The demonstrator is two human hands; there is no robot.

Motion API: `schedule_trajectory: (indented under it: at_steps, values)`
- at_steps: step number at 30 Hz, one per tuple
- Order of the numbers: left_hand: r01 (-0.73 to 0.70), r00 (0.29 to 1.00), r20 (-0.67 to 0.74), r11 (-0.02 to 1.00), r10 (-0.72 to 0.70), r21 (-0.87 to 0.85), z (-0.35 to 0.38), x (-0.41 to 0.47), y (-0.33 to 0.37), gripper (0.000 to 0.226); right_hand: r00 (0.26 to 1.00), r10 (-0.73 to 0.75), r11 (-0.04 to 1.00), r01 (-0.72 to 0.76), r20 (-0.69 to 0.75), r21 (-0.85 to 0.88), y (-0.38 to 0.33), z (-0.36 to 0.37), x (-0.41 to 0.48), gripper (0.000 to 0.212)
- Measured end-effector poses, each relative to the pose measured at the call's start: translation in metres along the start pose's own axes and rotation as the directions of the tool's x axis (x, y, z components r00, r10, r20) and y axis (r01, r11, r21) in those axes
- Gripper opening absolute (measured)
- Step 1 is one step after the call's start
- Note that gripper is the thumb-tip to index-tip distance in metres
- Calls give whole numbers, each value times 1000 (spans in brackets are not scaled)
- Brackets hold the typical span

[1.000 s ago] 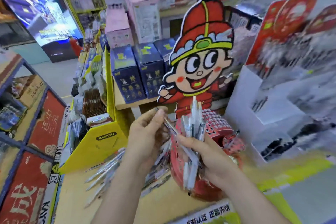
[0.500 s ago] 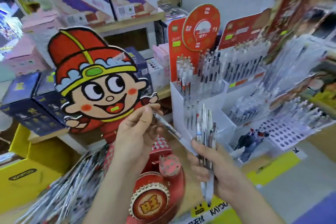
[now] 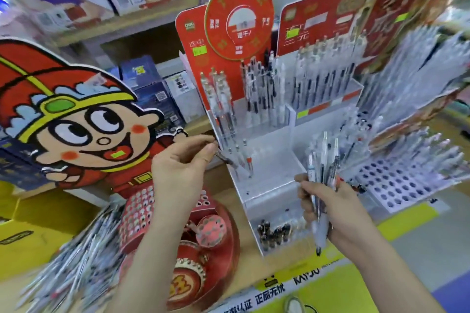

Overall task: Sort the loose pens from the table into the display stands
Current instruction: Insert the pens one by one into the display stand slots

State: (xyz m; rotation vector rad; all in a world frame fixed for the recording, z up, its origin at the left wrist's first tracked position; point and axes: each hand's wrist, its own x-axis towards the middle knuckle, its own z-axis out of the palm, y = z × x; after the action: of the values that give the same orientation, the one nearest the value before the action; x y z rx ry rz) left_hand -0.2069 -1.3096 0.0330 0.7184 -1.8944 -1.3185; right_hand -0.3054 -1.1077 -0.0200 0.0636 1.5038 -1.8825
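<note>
Fingers of the left hand pinch one thin, blurred pen at the white tiered display stand. Right hand grips a clear-barrelled pen bundle, which its fingers partly hide.

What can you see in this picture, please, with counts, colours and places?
White tiered pen display stand: one, white with red header cards, centre.
Upright clear-barrelled pens: many, clear with dark parts, the stand's upper tiers.
Pile of loose pens: many, pale, blurred, table lower left.
Round red perforated pen holder: one, red, front centre.
Cartoon cardboard figure: one, red-hatted, left.
White perforated tray: one, right.
Dark blue boxes: several, shelf behind.
Single pen: one, dark, at the stand's middle tier.
Bundle of pens: several, mostly clear, upright.
Left hand: pinches the single pen.
Right hand: grips the bundle.
</note>
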Motion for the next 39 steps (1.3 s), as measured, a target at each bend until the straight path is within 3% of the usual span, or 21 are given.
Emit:
schedule_trajectory:
  at_steps: [6,8,10,16,20,25,29,31,35,39]
  values:
    - [113,994,32,964,-108,-240,14,6,4,11,998,-28,999,29,54,-13,5,2,4,16]
    - [137,990,78,955,-121,-264,18,7,4,10,996,-40,999,42,74,-26,7,10,5,29]
    - [155,984,125,951,-125,-269,19,6,3,10,993,-22,1000,24,113,-17,9,21,4,37]
    - [159,967,233,958,-102,-239,13,15,1,9,954,51,976,-111,294,190,21,43,-6,32]
    - [132,953,292,977,-78,-168,15,22,0,10,898,-18,928,-149,439,343,29,52,-12,45]
    - [168,920,378,976,-106,-135,11,20,-7,12,816,-92,934,-128,571,333,29,61,-18,39]
    - [454,811,516,852,-275,-260,4,22,-7,19,852,-130,954,-30,507,297,30,60,-21,39]
    - [512,751,592,824,-292,-243,5,21,-8,28,879,-136,964,11,457,266,30,58,-25,46]
    - [471,690,673,871,-266,-139,16,16,-5,27,939,-115,975,44,324,218,34,48,-35,52]
    - [385,756,625,904,-194,-186,34,5,4,24,981,-76,963,26,177,269,32,25,-35,47]
